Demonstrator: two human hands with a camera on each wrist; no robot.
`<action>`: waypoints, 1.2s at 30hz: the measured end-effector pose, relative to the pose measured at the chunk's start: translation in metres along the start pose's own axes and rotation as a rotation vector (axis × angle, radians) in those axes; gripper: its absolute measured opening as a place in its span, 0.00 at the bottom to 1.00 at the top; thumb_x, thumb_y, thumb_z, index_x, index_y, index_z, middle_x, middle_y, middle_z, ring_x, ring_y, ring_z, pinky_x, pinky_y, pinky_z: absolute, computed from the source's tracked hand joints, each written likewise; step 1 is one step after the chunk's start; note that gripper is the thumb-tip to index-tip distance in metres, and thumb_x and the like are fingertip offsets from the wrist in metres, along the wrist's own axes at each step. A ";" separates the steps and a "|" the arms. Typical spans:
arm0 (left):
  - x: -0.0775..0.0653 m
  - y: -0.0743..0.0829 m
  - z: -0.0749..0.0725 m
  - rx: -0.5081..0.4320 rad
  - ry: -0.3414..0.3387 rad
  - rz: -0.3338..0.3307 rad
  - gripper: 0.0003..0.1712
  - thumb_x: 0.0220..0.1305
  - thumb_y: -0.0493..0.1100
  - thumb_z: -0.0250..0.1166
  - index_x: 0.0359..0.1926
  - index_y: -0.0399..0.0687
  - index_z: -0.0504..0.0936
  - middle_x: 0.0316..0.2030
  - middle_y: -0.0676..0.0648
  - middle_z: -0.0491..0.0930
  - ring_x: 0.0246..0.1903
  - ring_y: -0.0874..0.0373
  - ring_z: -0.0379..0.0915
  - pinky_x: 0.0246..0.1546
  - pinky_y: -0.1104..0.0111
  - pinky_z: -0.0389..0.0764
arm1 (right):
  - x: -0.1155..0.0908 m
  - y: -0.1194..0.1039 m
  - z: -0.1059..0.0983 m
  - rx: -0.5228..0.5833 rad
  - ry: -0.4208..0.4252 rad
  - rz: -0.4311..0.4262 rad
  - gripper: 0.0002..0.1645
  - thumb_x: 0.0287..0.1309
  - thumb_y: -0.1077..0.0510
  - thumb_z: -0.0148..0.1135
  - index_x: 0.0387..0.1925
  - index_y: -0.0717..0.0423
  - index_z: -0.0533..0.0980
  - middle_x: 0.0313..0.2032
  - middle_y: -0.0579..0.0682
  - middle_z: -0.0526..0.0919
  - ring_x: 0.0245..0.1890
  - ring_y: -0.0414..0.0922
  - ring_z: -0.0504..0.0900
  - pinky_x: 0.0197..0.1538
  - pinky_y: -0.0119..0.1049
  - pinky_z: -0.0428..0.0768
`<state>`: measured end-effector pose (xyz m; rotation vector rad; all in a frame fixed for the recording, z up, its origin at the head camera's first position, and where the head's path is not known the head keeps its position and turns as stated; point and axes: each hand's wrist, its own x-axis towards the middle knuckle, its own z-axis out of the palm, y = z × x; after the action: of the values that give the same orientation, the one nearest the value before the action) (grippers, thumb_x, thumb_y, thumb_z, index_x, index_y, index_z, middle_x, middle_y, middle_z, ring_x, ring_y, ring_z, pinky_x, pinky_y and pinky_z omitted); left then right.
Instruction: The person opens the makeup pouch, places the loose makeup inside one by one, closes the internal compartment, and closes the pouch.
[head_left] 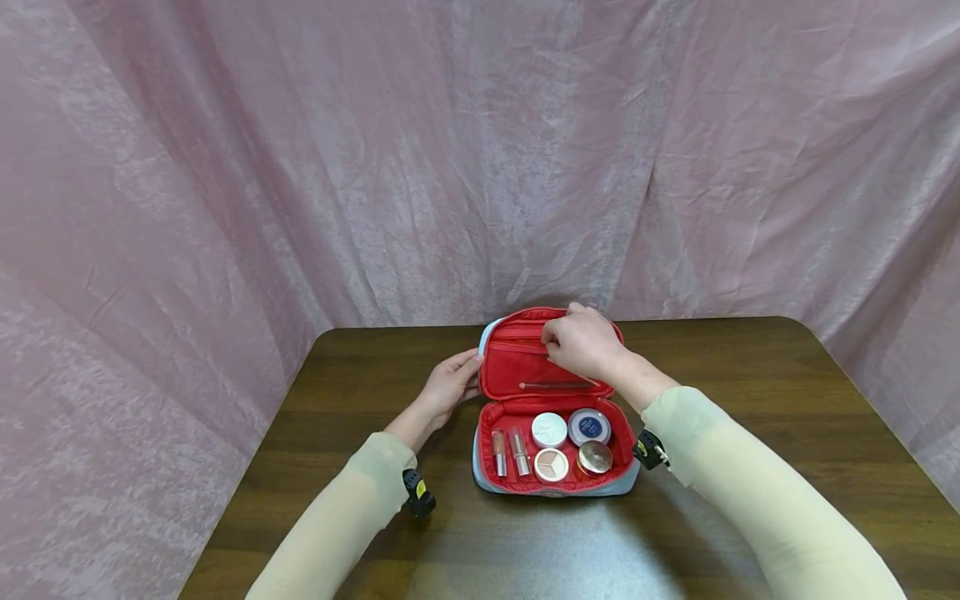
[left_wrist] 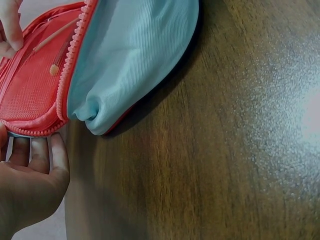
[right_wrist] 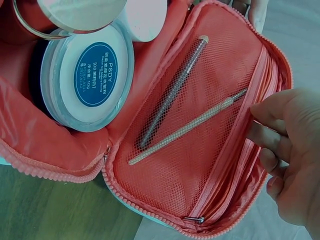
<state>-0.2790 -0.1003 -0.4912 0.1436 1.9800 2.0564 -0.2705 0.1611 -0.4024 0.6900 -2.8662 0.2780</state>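
Open case with two hands at its lid, seen from head and wrists. The case (head_left: 628, 479), light blue outside and red within, sits on the wooden surface (head_left: 705, 367), its lid (head_left: 516, 367) raised at the back. The left hand (head_left: 447, 385) grips the left edge of the lid, the thumb at the front and the fingers bent behind it. The right hand (head_left: 587, 340) reaches over the case to the upper part of the lid; its fingers are curled, and thumb and fingertip pinch the edge of the mesh pocket (right_wrist: 210, 75) beside the zipper. Behind the mesh lie two slender tools: a dark-handled brush (right_wrist: 172, 92) and a pale-handled stick (right_wrist: 182, 130), whose end comes near the right hand's fingertips. The base of the case lies nearer the wearer than both hands, below the right wrist and to the right of the left hand. Within it, at left, are two tubes, one brownish (head_left: 499, 452) and one pinkish (head_left: 519, 451); to their right are a white round container (head_left: 549, 430), a blue-labelled powder container (head_left: 588, 427), a sectioned round palette (head_left: 551, 465) and a gold-lidded jar (head_left: 595, 457).
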 end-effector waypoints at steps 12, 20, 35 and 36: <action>0.001 -0.001 0.000 -0.010 0.012 -0.011 0.23 0.78 0.48 0.58 0.68 0.45 0.77 0.46 0.47 0.87 0.42 0.60 0.84 0.47 0.60 0.84 | -0.001 -0.002 -0.003 0.019 0.031 -0.015 0.06 0.62 0.60 0.67 0.35 0.48 0.88 0.35 0.45 0.88 0.39 0.50 0.74 0.47 0.48 0.75; 0.001 -0.001 0.001 -0.014 0.006 -0.005 0.23 0.79 0.46 0.57 0.68 0.42 0.76 0.45 0.46 0.87 0.41 0.60 0.84 0.47 0.60 0.84 | -0.003 0.000 -0.004 0.050 0.043 -0.019 0.06 0.62 0.59 0.68 0.37 0.48 0.89 0.36 0.44 0.88 0.39 0.49 0.74 0.46 0.47 0.75; 0.004 -0.003 0.002 -0.023 -0.032 -0.002 0.24 0.79 0.46 0.57 0.69 0.41 0.75 0.44 0.46 0.87 0.41 0.61 0.83 0.56 0.50 0.79 | -0.031 0.055 -0.047 0.268 0.283 0.202 0.09 0.65 0.56 0.64 0.41 0.52 0.88 0.35 0.48 0.88 0.40 0.50 0.73 0.42 0.47 0.71; 0.004 -0.003 0.002 -0.022 -0.030 -0.002 0.24 0.79 0.46 0.57 0.69 0.40 0.75 0.44 0.46 0.87 0.41 0.61 0.83 0.55 0.50 0.79 | -0.036 0.060 -0.049 0.287 0.297 0.222 0.09 0.66 0.56 0.64 0.41 0.53 0.88 0.35 0.49 0.88 0.40 0.51 0.73 0.42 0.47 0.70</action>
<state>-0.2814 -0.0973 -0.4946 0.1672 1.9386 2.0622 -0.2607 0.2395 -0.3707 0.3349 -2.6378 0.7668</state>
